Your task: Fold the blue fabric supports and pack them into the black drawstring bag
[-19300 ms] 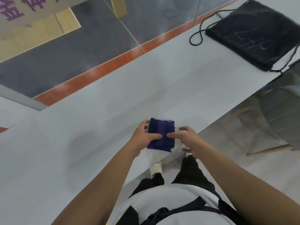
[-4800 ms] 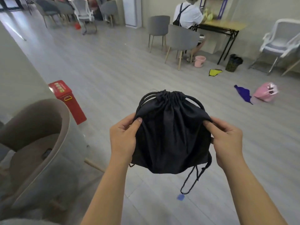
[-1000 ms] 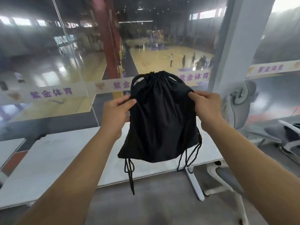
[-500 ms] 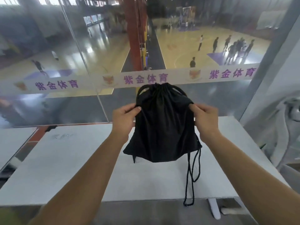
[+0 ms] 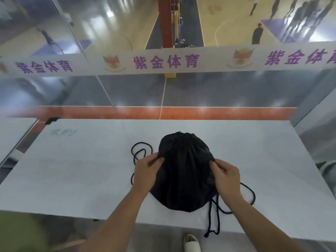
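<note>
The black drawstring bag (image 5: 183, 171) lies on the white table (image 5: 81, 171), its mouth cinched shut and pointing away from me. My left hand (image 5: 147, 170) pinches the bag's left edge. My right hand (image 5: 225, 176) pinches its right edge. Black cords (image 5: 141, 153) loop on the table to the left of the bag, and more cords (image 5: 214, 219) trail off the near table edge at the right. No blue fabric supports show; whatever is in the bag is hidden.
A glass wall with a white banner (image 5: 163, 60) stands right behind the table, and a sports court with several people lies below. A second table (image 5: 12, 131) adjoins at the left. My white shoe (image 5: 191, 242) shows under the near edge.
The bag hung in the air between my hands before. Now it has come down onto the table and lies flat, both hands still pinching its sides. My view has tilted down.
</note>
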Tool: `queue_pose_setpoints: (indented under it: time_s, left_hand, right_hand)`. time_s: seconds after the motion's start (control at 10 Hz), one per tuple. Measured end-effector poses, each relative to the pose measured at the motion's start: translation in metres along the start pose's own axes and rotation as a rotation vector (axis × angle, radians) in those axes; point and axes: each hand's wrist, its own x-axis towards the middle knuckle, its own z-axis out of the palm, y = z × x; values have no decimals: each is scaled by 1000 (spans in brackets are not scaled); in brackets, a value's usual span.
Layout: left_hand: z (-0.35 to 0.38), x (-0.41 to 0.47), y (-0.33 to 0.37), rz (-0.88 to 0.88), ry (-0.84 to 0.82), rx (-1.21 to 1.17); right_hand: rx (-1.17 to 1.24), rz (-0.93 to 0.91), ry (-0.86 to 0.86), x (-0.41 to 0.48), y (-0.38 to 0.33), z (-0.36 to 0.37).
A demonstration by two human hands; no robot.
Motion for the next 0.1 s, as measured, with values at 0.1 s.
queue_pose_setpoints:
  time_s: [0.1]
  left_hand:
    - [-5,-7,3,13,-49,25]
  right_hand:
    - [-87,-13,-14,-5,-3,-5]
